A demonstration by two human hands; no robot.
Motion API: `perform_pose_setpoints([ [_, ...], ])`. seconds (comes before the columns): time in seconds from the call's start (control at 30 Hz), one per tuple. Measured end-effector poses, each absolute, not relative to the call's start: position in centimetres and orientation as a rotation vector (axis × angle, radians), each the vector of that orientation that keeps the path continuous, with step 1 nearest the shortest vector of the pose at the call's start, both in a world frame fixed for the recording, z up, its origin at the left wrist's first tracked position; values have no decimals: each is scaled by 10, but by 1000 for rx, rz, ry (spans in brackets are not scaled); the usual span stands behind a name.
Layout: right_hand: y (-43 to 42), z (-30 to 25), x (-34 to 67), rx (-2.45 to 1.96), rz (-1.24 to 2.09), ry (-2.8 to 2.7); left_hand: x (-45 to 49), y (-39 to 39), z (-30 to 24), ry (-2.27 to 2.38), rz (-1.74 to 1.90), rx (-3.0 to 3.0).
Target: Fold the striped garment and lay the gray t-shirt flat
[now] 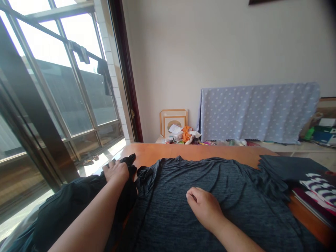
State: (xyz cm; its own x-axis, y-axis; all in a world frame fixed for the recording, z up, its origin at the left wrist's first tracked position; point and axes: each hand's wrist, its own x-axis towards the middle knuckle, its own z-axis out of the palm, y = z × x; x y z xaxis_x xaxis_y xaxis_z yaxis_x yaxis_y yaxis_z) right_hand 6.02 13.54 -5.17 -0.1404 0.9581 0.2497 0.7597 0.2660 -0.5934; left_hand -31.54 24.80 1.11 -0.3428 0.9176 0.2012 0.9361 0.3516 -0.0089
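Dark shirt (175,199) is overlain by the right hand (204,207), fingers curled into a loose fist; dark garments (70,201) are touched by the left hand (117,171), whose grip cannot be told. On the wooden table (157,149) the shirt is spread, shoulders pointed toward the wall (168,63), long axis laid near to far.

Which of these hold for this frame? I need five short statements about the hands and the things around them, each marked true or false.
1. The left hand is on the dark clothes at the left. True.
2. The right hand is on a window frame. False: it is over the dark shirt.
3. The dark shirt lies spread out on the table. True.
4. The spotted cloth is bright red. False: it is pale blue with white spots.
5. Striped fabric lies to the right of the dark shirt. True.
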Motion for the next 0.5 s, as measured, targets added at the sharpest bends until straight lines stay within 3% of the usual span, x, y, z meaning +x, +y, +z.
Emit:
perform_pose_setpoints([
  [0.17, 136, -51, 60, -1564, 440, -1947, -285, 253, 12, -2153, -197, -1798],
  [0.5, 136, -49, 60, -1561, 439, -1950, -233, 282, -8, -2270, -132, -2193],
])
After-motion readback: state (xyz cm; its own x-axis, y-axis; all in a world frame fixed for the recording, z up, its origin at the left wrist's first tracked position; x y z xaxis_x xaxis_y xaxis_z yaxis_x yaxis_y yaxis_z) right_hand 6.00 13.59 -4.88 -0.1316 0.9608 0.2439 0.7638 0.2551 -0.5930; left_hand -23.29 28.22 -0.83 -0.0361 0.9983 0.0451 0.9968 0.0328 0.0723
